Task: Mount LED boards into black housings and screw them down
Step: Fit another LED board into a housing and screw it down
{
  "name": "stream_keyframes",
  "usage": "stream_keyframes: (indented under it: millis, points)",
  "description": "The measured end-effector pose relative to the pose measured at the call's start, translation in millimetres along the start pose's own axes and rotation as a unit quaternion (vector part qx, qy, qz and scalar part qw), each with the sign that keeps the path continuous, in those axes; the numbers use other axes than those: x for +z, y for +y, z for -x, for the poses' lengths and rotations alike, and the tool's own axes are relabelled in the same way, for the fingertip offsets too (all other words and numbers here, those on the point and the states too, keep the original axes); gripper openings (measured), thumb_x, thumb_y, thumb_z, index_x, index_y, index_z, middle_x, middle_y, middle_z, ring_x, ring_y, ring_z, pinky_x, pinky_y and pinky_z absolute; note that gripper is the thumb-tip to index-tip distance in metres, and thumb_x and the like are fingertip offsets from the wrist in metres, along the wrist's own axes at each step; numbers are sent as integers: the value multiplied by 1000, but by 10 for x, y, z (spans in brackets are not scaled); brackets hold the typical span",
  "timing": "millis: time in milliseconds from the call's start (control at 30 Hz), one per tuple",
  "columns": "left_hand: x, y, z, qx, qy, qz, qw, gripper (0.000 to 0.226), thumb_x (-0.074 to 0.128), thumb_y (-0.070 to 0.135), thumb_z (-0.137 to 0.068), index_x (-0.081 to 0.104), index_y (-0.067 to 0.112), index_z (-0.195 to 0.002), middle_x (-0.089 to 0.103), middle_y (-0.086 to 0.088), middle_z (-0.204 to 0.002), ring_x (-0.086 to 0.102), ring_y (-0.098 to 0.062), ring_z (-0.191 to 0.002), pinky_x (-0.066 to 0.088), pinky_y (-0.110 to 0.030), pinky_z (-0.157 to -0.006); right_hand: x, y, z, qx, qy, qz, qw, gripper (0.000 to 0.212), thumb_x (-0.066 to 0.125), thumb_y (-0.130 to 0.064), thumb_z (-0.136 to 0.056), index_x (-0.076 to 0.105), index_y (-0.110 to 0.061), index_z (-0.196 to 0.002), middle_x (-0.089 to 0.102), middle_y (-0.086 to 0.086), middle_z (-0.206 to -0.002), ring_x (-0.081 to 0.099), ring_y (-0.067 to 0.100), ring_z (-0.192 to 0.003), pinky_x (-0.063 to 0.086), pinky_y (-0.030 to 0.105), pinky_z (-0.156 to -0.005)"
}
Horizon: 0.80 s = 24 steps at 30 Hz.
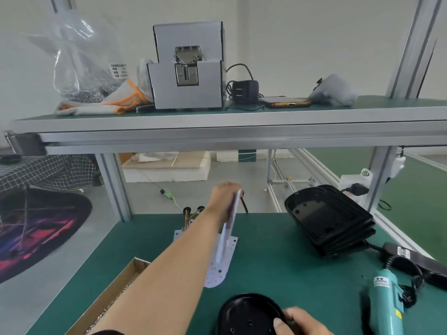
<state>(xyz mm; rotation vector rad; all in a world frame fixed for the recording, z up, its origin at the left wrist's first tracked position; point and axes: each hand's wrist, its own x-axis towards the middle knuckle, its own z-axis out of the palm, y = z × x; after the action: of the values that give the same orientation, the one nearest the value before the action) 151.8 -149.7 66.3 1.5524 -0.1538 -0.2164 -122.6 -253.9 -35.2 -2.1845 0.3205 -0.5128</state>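
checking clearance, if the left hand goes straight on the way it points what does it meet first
Likely nothing solid: the left hand, gripping an LED board, points past the table edge into the open gap under the shelf rail. A black cable sits close by; depth is unclear.

A pale, bare wall stands behind an aluminium-framed workbench with a green mat on top and a green-topped shelf above it — beyond, on the grey floor, lies a dark round rug patterned in red and blue, beside a checked cloth.
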Motion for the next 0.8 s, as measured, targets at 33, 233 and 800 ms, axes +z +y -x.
stream_keyframes:
  millis: [33, 233, 800]
  points:
    - [-33, 119, 45, -6, -26, 46, 999, 12, 54, -5, -81, 59, 7, -82, 42, 1, -50, 31, -11, -37, 23, -20, -35, -28, -23, 40, 7, -9, -11, 1000, 22, 83, -30, -71, 66, -44, -72, 58, -17, -51, 59, 4, -55, 47, 13, -61]
    - [-287, 524, 657, 81, -138, 167, 973, 10, 47, -2, -76, 50, -1, -86, 59, -11, -60, 37, -13, -32, 22, -18, -36, -141, -148, 25, 125, -97, -16, 987, 18, 79, -44, -74, 65, -38, -64, 61, -15, -56, 55, -1, -56, 42, 8, -58]
    - [-406, 958, 2309, 161, -351, 58, 921, 13, 52, 17, -56, 63, 21, -62, 52, -6, -48, 31, -12, -39, 13, -28, -45, -289, -663, -306, -45, -23, -40, 998, 86, 69, -19, -92, 18, -40, -158, 39, -12, -126, 62, 3, -82, 41, 13, -73]
